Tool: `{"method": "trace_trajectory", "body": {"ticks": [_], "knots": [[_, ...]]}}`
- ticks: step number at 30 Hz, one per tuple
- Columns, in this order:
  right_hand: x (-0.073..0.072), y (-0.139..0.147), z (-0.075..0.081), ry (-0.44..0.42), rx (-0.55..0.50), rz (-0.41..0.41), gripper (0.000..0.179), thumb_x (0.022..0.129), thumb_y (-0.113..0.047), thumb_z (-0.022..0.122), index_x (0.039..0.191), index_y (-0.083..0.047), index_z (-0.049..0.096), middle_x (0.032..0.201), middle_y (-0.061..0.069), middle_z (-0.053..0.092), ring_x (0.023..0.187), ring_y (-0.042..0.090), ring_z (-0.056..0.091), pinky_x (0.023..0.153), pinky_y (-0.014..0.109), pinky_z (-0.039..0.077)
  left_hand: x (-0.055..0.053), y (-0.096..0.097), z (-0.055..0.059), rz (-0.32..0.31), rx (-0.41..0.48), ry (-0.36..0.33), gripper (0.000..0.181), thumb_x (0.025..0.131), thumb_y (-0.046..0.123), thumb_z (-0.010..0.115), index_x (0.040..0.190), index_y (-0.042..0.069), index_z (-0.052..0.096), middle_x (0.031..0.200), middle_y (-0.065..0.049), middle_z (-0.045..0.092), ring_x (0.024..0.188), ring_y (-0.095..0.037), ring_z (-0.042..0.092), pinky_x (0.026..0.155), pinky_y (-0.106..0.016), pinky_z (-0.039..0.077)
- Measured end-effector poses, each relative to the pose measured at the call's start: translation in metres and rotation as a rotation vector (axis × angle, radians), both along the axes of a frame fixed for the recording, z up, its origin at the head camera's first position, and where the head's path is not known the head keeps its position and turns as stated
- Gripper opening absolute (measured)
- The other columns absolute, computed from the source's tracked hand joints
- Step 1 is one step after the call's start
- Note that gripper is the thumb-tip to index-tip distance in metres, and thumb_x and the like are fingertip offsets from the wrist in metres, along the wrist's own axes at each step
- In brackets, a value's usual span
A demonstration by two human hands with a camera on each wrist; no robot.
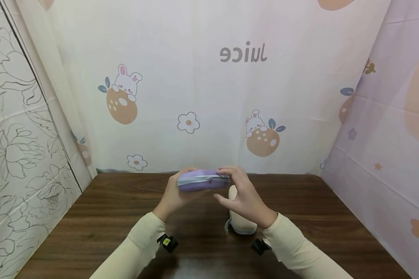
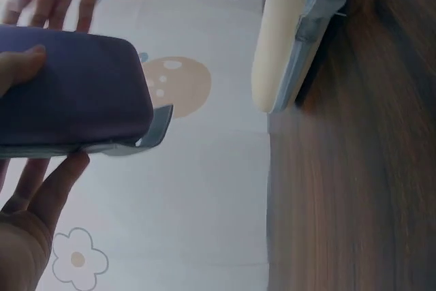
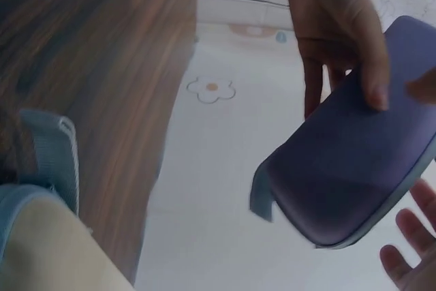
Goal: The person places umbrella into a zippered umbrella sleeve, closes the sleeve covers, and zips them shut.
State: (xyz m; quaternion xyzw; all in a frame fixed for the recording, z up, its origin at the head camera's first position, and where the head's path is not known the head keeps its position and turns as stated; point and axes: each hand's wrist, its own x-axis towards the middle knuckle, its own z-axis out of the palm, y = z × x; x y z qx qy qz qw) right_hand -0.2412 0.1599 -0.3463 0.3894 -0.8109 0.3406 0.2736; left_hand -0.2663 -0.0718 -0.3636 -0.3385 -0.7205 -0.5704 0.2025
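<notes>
My left hand (image 1: 177, 195) grips a purple zip case (image 1: 199, 185) above the table, its thumb across the broad face in the right wrist view. A pale blue zip band (image 1: 193, 179) runs along the side facing me, with a dark line near its right end. My right hand (image 1: 246, 197) is at the case's right end, fingers loosely bent along the top edge and thumb apart below. A pale blue tab (image 2: 158, 126) sticks out from the case. Partly hidden behind the right hand, a cream case (image 1: 243, 224) with pale blue trim is on the table.
The dark wooden table (image 1: 125, 224) reaches back to a printed white curtain (image 1: 195, 77). More printed cloth hangs at the left (image 1: 17, 135) and right (image 1: 380, 128). Each wrist carries a small black camera.
</notes>
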Motion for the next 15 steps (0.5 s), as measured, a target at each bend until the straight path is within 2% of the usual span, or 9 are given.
{"method": "trace_trajectory", "body": {"ticks": [3, 7, 11, 15], "knots": [[-0.003, 0.001, -0.002, -0.004, 0.020, -0.046, 0.067, 0.078, -0.010, 0.086, 0.135, -0.007, 0.051, 0.138, 0.006, 0.051, 0.125, 0.025, 0.046, 0.100, 0.046, 0.041, 0.010, 0.000, 0.011, -0.043, 0.009, -0.030, 0.053, 0.071, -0.005, 0.088, 0.117, 0.004, 0.063, 0.112, -0.008, 0.070, 0.101, -0.019, 0.066, 0.089, -0.037, 0.054], [-0.005, 0.001, -0.004, -0.055, 0.024, -0.097, 0.068, 0.077, -0.008, 0.086, 0.135, -0.007, 0.052, 0.132, 0.007, 0.055, 0.116, 0.022, 0.052, 0.093, 0.044, 0.046, 0.021, 0.000, 0.022, -0.097, 0.019, -0.037, 0.050, 0.073, -0.006, 0.086, 0.117, 0.002, 0.063, 0.109, -0.008, 0.070, 0.098, -0.018, 0.067, 0.086, -0.036, 0.055], [-0.006, 0.001, -0.006, -0.081, 0.016, -0.090, 0.066, 0.079, -0.006, 0.085, 0.136, -0.007, 0.052, 0.129, 0.006, 0.057, 0.110, 0.019, 0.056, 0.090, 0.042, 0.049, 0.023, 0.000, 0.023, -0.119, 0.033, -0.051, 0.051, 0.074, -0.006, 0.085, 0.119, 0.002, 0.063, 0.109, -0.007, 0.070, 0.098, -0.019, 0.066, 0.086, -0.035, 0.054], [-0.007, 0.003, -0.008, -0.039, 0.007, -0.066, 0.062, 0.079, -0.004, 0.085, 0.132, -0.007, 0.054, 0.126, 0.004, 0.059, 0.108, 0.018, 0.058, 0.089, 0.040, 0.050, 0.020, -0.001, 0.021, -0.153, 0.046, -0.084, 0.053, 0.075, -0.004, 0.085, 0.121, 0.005, 0.062, 0.111, -0.005, 0.070, 0.100, -0.020, 0.066, 0.088, -0.036, 0.054]]}}
